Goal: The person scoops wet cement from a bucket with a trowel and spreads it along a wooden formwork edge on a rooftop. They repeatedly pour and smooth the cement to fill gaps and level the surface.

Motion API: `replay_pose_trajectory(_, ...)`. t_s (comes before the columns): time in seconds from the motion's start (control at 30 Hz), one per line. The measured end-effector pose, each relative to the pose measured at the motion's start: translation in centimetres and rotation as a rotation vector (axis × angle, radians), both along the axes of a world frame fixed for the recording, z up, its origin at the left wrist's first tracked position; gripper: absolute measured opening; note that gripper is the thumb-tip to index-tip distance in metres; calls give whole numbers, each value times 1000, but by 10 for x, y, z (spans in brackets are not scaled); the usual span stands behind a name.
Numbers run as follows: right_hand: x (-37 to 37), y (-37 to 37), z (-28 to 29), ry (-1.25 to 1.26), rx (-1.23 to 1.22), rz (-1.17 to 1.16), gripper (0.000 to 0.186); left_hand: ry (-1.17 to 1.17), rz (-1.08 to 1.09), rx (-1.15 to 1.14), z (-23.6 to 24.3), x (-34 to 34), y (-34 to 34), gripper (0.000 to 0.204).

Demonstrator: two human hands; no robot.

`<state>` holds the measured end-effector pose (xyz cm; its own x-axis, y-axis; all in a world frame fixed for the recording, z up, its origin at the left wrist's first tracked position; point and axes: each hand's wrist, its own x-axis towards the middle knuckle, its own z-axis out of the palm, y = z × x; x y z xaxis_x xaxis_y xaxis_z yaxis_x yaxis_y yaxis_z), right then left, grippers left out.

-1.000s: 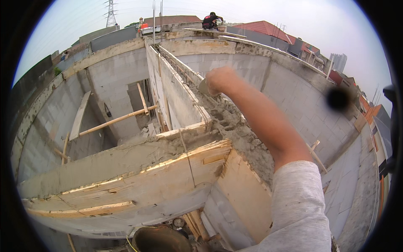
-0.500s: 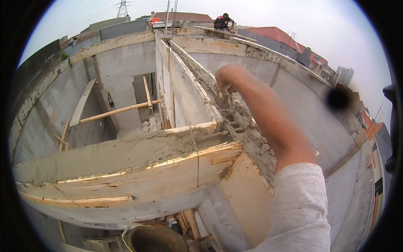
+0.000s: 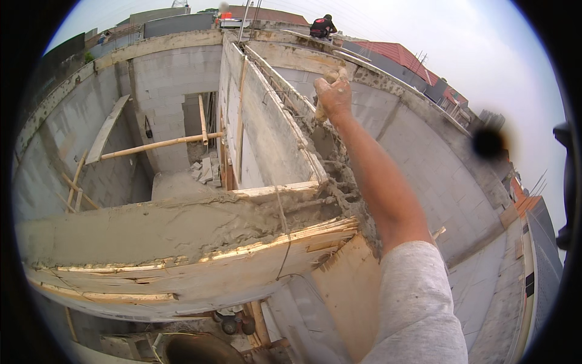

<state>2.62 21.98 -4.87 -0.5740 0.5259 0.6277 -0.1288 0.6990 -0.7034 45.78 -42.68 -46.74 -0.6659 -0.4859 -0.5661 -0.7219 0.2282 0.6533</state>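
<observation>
Right grip [image 3: 334,97]: fingers curled tight round a mortar-smeared tool [image 3: 319,113], probably a trowel, seen edge-on; exact type can't be told. It's raised over the trench form, beyond the right end of the splintered board [image 3: 242,267]. Left grip out of frame, so its state can't be told.

Step, judged: working wet concrete [image 3: 335,162] in that trench, where the fill looks lumpy and uneven. Any stroke there calls for a steady blade, kept clear of the rebar [image 3: 285,97] and form edges.

Surface: smoother grey concrete [image 3: 139,227] lies right behind the splintered board, along its length. Wire [image 3: 282,212] loops over the board near its right end. A tall form panel [image 3: 273,127] runs away from the board, lining the trench's left side.

Room: open-topped block shell. Behind the board, to its left, bamboo pole [image 3: 160,147], leaning plank [image 3: 109,130], block wall [image 3: 163,73]. Far beyond the board, a co-worker [image 3: 322,27] crouches on the wall top; red roof [image 3: 397,57] past that, under pale sky.
</observation>
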Motion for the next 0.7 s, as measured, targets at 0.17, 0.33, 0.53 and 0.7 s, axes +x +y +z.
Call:
replay_pose_trajectory(0.17,-4,-21,7,-333,371,36,45,-69,-290,-69,-34,4,-17,48)
replay_pose_trajectory(0.33,-7,-11,4,-98,135,-38,29,-240,-102,-143,-43,13,-24,46)
replay_pose_trajectory(0.53,-21,-3,-6,-48,477,23,30,-180,-45,-21,-50,12,-16,51)
replay_pose_trajectory(0.7,-12,-9,-1,-275,512,-44,28,-148,107,142,-56,6,-25,55)
